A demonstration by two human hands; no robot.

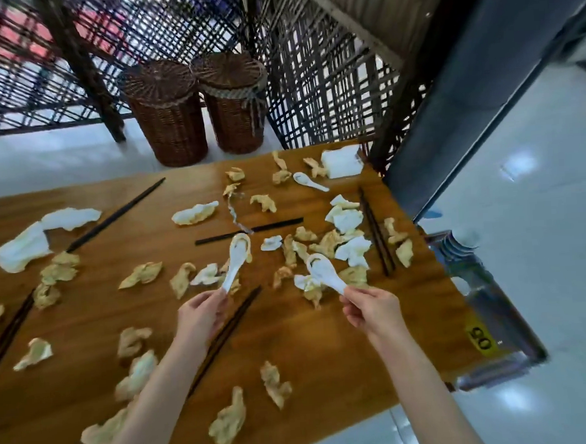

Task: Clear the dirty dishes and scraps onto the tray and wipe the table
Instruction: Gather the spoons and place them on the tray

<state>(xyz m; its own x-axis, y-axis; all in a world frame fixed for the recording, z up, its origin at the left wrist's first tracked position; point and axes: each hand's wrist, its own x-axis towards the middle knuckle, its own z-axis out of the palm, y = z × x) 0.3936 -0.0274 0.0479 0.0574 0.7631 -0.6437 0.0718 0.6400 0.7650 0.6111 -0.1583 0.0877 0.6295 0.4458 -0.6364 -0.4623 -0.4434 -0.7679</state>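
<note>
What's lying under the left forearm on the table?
A pair of dark chopsticks runs diagonally under the left forearm; their lower stretch is covered. Crumpled napkins show beside it.

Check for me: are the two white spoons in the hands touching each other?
Apart. The head view shows the left spoon and the right spoon with bare table and scraps plainly between them.

Head view, high and close, angled forward and down over table (309,341)
</note>
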